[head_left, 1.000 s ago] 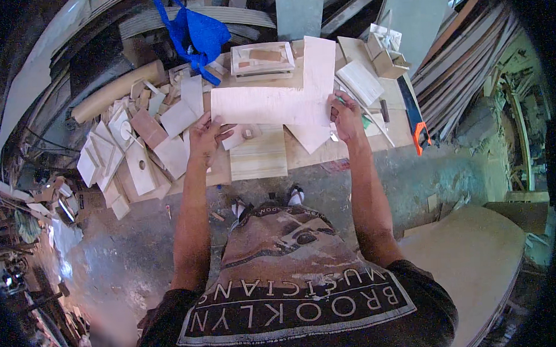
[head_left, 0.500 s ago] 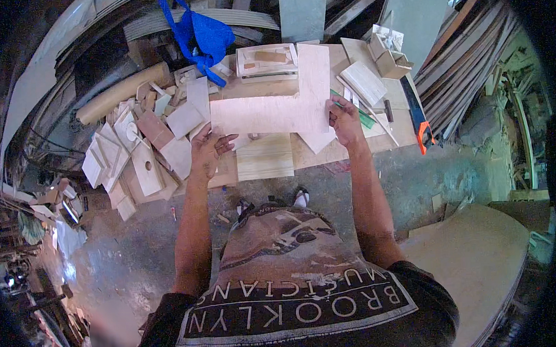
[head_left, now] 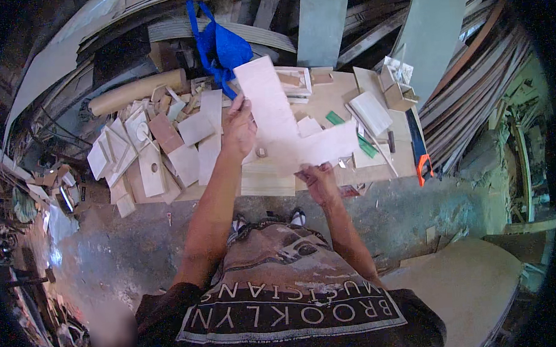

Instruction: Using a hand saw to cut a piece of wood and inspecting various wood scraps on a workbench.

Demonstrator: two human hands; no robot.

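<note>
An L-shaped piece of pale thin plywood (head_left: pixel 269 105) is held up over the workbench, one arm pointing up and away, the other to the right. My left hand (head_left: pixel 239 128) grips its left edge, thumb on the face. At the lower corner, my right hand (head_left: pixel 318 180) pinches the edge between thumb and fingers. Beneath it, partly covered, lies a light wooden board (head_left: pixel 267 179) at the bench's near edge. Right of the plywood are green strips (head_left: pixel 367 146) and a grooved pale wood block (head_left: pixel 371 111).
Wood offcuts (head_left: pixel 164 135) are heaped on the bench's left, before a brown roll (head_left: pixel 139 93). A blue bag (head_left: pixel 223 49) hangs at the back. A handsaw with an orange handle (head_left: pixel 424 169) lies along the right edge. Small wooden boxes (head_left: pixel 400 94) stand back right.
The plywood has been turned, so its corner now points toward me. My left hand moved right along with it; my right hand shifted left and nearer to my body.
</note>
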